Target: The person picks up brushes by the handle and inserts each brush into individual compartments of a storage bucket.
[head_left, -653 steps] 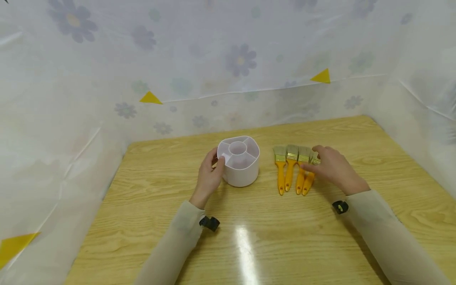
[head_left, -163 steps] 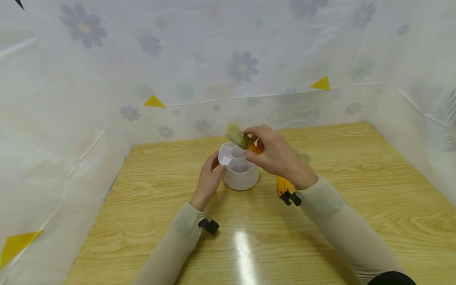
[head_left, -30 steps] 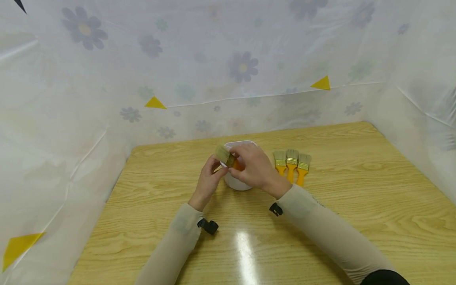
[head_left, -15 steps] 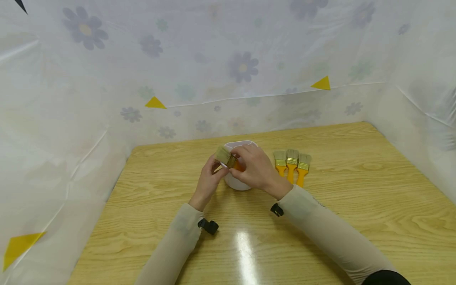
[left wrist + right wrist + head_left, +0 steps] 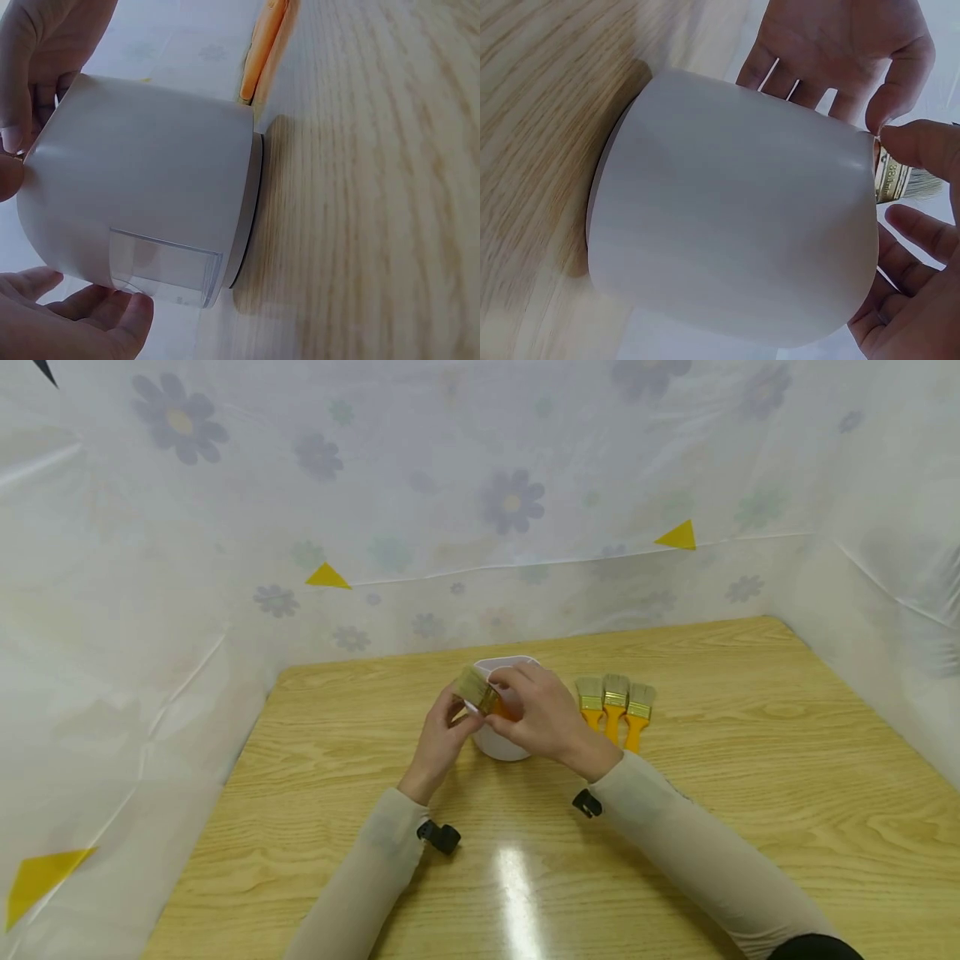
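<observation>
My left hand [image 5: 437,747] holds the left side of a round white pen holder [image 5: 501,746], its thumb near the rim. Between thumb and fingers my right hand [image 5: 551,720] pinches a paintbrush [image 5: 474,685], pale bristles up and leaning left over the rim. In the right wrist view the brush's metal ferrule [image 5: 889,178] shows just above the rim; the handle below is mostly hidden by the holder. A clear window [image 5: 165,266] in the holder's side faces the left wrist camera, with left fingers touching nearby. The right hand covers most of the compartments.
Three more paintbrushes [image 5: 615,693] with orange handles lie side by side on the wooden table [image 5: 750,777], right of the holder; the right forearm partly covers their handles. A flowered plastic sheet [image 5: 510,552] stands behind the table.
Since the oldest frame, the right hand has taken the rightmost paintbrush from the row and carried it left to the holder. Over the last second the brush and right hand shift only slightly.
</observation>
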{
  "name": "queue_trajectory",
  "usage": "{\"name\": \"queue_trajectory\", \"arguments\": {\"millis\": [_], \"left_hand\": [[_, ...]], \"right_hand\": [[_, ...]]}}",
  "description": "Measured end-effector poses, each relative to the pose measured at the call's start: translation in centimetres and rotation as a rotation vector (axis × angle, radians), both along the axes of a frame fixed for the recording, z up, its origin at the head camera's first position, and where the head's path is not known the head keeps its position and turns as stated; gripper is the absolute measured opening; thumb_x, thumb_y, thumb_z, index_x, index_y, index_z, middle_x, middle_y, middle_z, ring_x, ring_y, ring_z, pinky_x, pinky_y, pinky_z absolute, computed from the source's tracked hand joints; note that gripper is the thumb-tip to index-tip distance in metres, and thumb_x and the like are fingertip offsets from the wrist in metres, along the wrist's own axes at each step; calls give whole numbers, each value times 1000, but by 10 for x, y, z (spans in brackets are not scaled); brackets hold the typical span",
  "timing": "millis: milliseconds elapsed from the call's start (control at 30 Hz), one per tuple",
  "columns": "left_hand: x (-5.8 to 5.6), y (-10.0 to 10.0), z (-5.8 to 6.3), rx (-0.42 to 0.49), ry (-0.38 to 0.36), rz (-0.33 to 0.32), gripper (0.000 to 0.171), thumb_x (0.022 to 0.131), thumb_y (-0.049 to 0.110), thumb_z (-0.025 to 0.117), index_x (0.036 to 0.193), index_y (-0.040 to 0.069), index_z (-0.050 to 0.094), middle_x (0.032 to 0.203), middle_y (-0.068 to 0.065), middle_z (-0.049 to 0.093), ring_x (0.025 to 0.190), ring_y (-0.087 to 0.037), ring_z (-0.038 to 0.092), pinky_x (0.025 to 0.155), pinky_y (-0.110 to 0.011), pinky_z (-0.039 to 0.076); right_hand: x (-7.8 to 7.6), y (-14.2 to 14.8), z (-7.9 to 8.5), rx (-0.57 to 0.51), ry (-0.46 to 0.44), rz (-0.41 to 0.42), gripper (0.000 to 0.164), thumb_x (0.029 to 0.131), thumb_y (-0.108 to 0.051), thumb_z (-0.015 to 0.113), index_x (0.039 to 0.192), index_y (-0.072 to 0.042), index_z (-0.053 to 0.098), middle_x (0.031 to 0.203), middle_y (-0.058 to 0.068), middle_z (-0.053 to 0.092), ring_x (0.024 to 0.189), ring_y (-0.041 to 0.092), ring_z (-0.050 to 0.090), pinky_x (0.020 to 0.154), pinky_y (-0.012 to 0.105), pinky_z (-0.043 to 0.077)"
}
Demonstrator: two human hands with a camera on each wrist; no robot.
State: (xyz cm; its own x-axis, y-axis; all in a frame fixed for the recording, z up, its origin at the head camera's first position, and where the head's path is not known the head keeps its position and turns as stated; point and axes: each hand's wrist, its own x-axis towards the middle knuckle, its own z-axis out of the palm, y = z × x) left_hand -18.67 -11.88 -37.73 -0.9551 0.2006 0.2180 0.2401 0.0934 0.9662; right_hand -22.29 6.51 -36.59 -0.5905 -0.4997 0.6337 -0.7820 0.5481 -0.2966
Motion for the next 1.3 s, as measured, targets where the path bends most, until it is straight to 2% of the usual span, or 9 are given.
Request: {"name": "queue_trajectory", "arguments": {"millis": [267, 367, 500, 667, 933, 1133, 1300], "left_hand": [[-3, 0, -6, 19, 8, 1, 56, 93, 4, 58, 145, 10, 37, 140, -16, 42, 133, -34, 36, 108, -49, 32], [-1, 0, -2, 25, 3, 10, 58, 92, 3, 58, 145, 6, 36, 139, -19, 42, 133, -37, 36, 108, -52, 29], [0, 0, -1, 30, 3, 5, 59, 92, 4, 59, 146, 6, 35, 139, -19, 42, 134, -35, 35, 109, -50, 30], [0, 0, -2, 30, 15, -17, 60, 93, 4, 58, 147, 8, 33, 140, -18, 41, 134, -34, 35, 108, -48, 31], [0, 0, -2, 51, 20, -36, 63, 90, 3, 62, 146, 4, 33, 143, -19, 38, 134, -36, 35, 108, -49, 31], [0, 0, -3, 31, 8, -27, 66, 89, 6, 65, 147, 8, 33, 144, -15, 38, 135, -32, 34, 109, -48, 30], [-1, 0, -4, 18, 5, -12, 68, 87, 5, 66, 146, 7, 33, 145, -15, 37, 136, -33, 33, 110, -49, 29]], "right_hand": [[0, 1, -1, -37, 15, 39, 47, 78, -31, 79, 114, -6, 61, 111, 7, 63, 101, 22, 57, 85, 39, 48], [1, -2, -1, -40, 10, 42, 46, 80, -33, 77, 115, -7, 61, 113, 7, 63, 104, 23, 57, 87, 39, 48], [1, -6, 0, -33, 15, 23, 43, 82, -30, 76, 115, -6, 62, 113, 7, 63, 108, 24, 56, 91, 40, 46], [1, -8, 0, -41, 36, 5, 39, 81, -27, 75, 111, -5, 63, 108, 8, 65, 103, 25, 58, 90, 41, 46], [1, -9, -1, -46, 65, -31, 35, 80, -28, 72, 105, -5, 64, 102, 8, 66, 93, 23, 59, 81, 39, 48], [1, -10, -1, -25, 59, -49, 32, 80, -28, 72, 102, -6, 65, 98, 7, 66, 91, 23, 58, 81, 38, 48], [2, -9, 0, -12, 49, -49, 30, 79, -26, 73, 100, -7, 64, 95, 4, 65, 85, 21, 55, 77, 37, 46]]}}
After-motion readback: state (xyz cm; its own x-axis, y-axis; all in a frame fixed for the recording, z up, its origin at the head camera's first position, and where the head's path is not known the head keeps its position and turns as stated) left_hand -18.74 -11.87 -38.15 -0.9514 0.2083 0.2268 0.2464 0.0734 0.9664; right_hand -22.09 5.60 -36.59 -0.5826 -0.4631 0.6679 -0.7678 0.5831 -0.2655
